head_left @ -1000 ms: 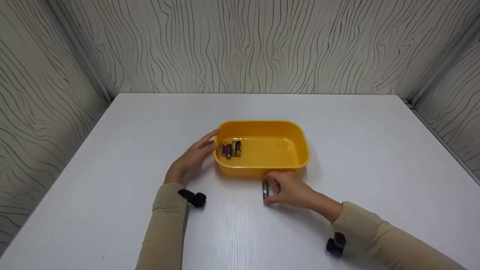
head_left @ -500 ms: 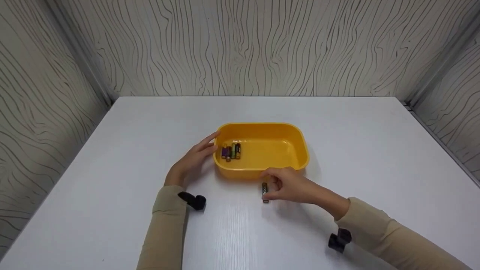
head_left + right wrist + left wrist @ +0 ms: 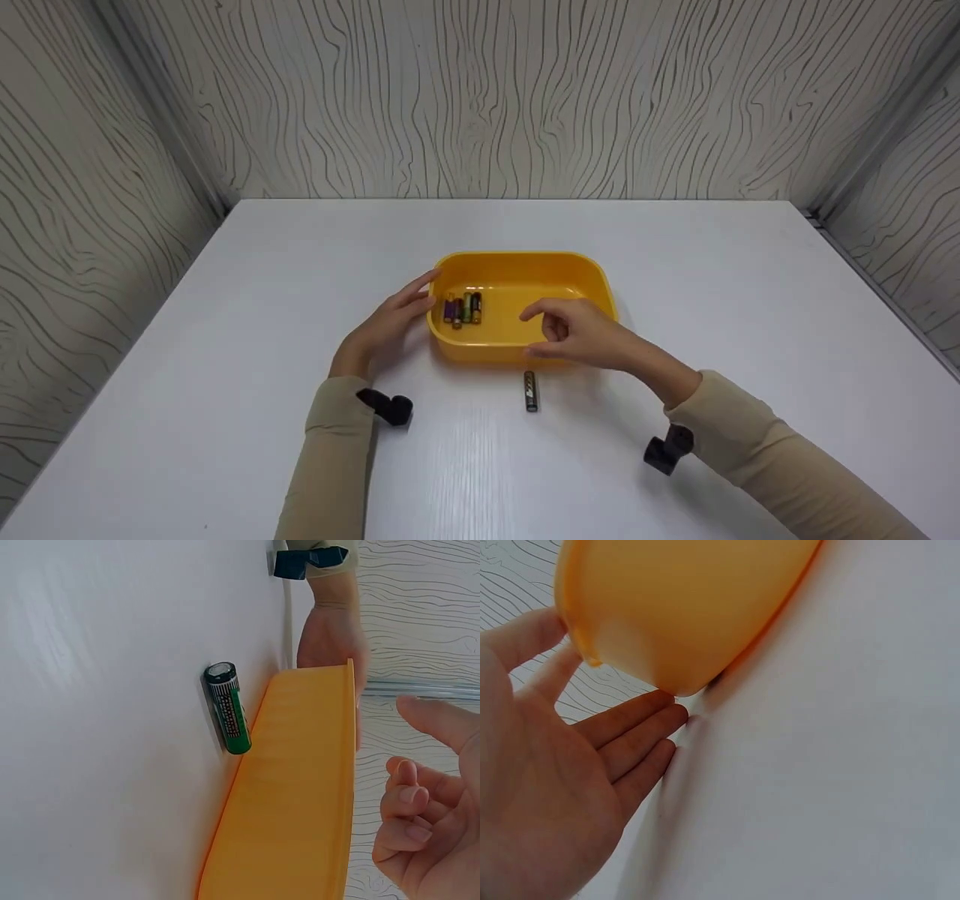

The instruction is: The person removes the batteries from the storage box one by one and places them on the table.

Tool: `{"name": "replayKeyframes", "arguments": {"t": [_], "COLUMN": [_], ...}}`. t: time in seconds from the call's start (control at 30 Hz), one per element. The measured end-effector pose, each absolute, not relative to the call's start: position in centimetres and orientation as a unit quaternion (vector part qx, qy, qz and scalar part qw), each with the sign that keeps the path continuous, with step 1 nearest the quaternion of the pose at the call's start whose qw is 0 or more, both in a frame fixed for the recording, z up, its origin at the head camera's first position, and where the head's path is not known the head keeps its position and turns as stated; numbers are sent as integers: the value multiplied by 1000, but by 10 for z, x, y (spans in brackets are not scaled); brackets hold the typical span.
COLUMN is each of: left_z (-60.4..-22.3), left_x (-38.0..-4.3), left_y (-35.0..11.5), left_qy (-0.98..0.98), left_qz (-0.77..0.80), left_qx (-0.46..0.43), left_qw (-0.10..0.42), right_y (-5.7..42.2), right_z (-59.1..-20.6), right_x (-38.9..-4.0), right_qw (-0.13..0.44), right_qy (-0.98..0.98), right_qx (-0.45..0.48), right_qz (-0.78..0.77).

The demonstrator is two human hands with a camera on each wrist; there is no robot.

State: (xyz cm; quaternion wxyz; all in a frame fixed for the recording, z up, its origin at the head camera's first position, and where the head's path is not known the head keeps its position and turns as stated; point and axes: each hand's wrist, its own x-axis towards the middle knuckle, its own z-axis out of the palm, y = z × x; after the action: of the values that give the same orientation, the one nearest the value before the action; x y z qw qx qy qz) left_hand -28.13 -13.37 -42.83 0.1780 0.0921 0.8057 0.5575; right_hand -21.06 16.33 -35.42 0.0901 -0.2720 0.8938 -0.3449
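A yellow plastic tub [image 3: 480,352] stands mid-table. Several AA-size batteries [image 3: 466,307] lie side by side along its left end. My left hand [image 3: 385,324] is at the tub's left side, its fairly straight fingers touching the wall and rim; in the left wrist view the fingers [image 3: 634,727] reach the tub's end. A single green-and-black battery [image 3: 229,709] lies on the table just in front of the tub. Beyond that battery, my right hand [image 3: 589,334] hovers over the tub's front rim, thumb and index finger apart, other fingers loosely bent, with nothing held.
The white table [image 3: 225,337] reaches out on both sides of the tub. A wood-grain patterned wall [image 3: 480,97] closes off the back, with similar panels at left and right. A small black wrist device [image 3: 386,405] sits on the left sleeve, another [image 3: 667,450] on the right.
My right hand has let go of the single battery, which stays on the table, and has moved up and forward over the tub's front rim. The left hand stays at the tub.
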Motion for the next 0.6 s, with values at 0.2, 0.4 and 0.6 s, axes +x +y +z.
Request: {"name": "replayKeyframes", "arguments": {"t": [0.2,0.4,0.6], "left_z": [-429,-429,-428], "left_x": [-281,-281,-281], "left_y": [-133,-133,-132], "left_qy": [806,807,803], "left_qz": [558,557,561], "left_qx": [81,79,82], "left_qw": [177,177,183], "right_y": [158,153,150], "right_z": [-355,-357,-360], "right_x": [-225,-242,-256], "right_qw": [82,79,76], "right_qy": [899,905,907], "right_qx": [-259,-235,-217], "right_qz": [-345,-347,-353]}}
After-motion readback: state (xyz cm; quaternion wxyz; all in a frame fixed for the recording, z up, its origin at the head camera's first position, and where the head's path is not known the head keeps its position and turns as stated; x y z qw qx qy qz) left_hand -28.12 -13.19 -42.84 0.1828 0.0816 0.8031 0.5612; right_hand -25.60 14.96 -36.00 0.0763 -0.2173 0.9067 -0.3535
